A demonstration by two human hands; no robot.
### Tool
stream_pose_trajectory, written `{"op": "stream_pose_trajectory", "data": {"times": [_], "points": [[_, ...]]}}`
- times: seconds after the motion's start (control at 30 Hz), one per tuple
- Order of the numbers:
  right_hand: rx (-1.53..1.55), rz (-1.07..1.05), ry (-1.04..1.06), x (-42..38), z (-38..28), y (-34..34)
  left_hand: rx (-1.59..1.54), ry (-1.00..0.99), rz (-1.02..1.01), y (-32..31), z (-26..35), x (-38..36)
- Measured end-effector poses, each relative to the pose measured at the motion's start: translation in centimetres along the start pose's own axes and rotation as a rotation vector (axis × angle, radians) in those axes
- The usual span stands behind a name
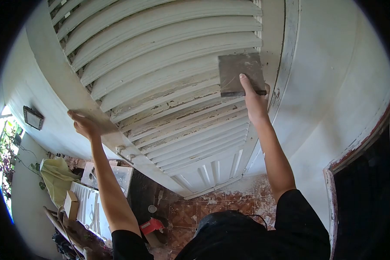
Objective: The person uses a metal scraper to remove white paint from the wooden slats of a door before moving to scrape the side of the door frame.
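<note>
A white louvered door (169,47) with worn, chipped paint on its slats fills the upper middle of the view. My right hand (255,102) grips a square grey broad putty scraper (241,71) by its lower edge, thumb pressed on the face. The scraper overlaps the right ends of the slats, beside the door's right stile. On the opposite side, my left hand (84,125) is closed around the left edge of the door, some of its fingers hidden. A metal door handle (126,154) sits lower down that same edge.
Red tiles (182,216) with white dust and flakes cover the floor. At lower left are a yellow-green cloth (58,177), a pale board (91,208), a small box (70,206) and a red object (151,226). A dark doorway (368,195) opens at right.
</note>
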State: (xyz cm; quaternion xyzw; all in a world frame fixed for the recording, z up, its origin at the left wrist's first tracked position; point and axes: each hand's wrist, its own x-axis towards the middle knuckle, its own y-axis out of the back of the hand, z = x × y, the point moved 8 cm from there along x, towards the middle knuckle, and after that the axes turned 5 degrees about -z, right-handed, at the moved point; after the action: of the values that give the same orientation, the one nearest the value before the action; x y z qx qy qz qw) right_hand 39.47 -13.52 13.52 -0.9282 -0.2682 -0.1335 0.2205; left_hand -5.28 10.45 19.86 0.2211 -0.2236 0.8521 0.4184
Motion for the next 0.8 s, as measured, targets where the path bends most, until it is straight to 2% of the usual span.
{"op": "stream_pose_trajectory", "data": {"times": [0.03, 0.07, 0.1, 0.17, 0.2, 0.23, 0.3, 0.33, 0.43, 0.6, 0.67, 0.8], "points": [[-0.026, -0.048, 0.012, -0.5, -0.3, -0.7, 0.001, 0.03, -0.028, -0.1, -0.3, 0.0], [-0.005, 0.056, -0.043, -1.1, -1.3, -0.3, 0.003, 0.059, -0.054, -0.2, -0.4, 0.1], [-0.005, 0.055, -0.046, -1.0, -0.9, -0.3, 0.007, 0.059, -0.054, -0.1, -0.3, 0.0], [0.027, 0.031, 0.029, -0.4, -0.9, -0.5, 0.012, 0.033, -0.033, -0.1, 0.0, -0.1], [0.095, -0.118, 0.068, -0.4, -1.6, -1.5, 0.011, 0.034, -0.028, 0.0, -0.1, 0.1], [0.095, -0.117, 0.062, -0.3, -1.9, -1.2, 0.02, 0.045, -0.05, -0.1, -0.6, 0.3], [0.196, -0.044, 0.05, 0.3, -2.2, -0.1, 0.024, 0.056, -0.074, -0.3, -0.8, 0.4], [0.214, 0.003, -0.022, 0.4, -1.0, 0.1, 0.018, 0.056, -0.07, -0.2, -0.9, 0.3], [0.178, -0.03, -0.058, -1.2, 0.3, -2.0, 0.003, 0.036, -0.047, -0.4, -1.1, 0.5], [0.213, 0.061, -0.018, -0.7, -0.7, -1.5, -0.029, 0.046, -0.038, -0.2, -0.5, 0.3], [0.147, -0.187, -0.005, -1.1, -1.3, -2.9, -0.017, 0.073, -0.083, -0.4, -0.9, 0.4], [0.202, -0.097, 0.021, -0.4, -1.7, -2.1, 0.009, 0.04, -0.07, -0.4, -0.4, 0.2]]}}
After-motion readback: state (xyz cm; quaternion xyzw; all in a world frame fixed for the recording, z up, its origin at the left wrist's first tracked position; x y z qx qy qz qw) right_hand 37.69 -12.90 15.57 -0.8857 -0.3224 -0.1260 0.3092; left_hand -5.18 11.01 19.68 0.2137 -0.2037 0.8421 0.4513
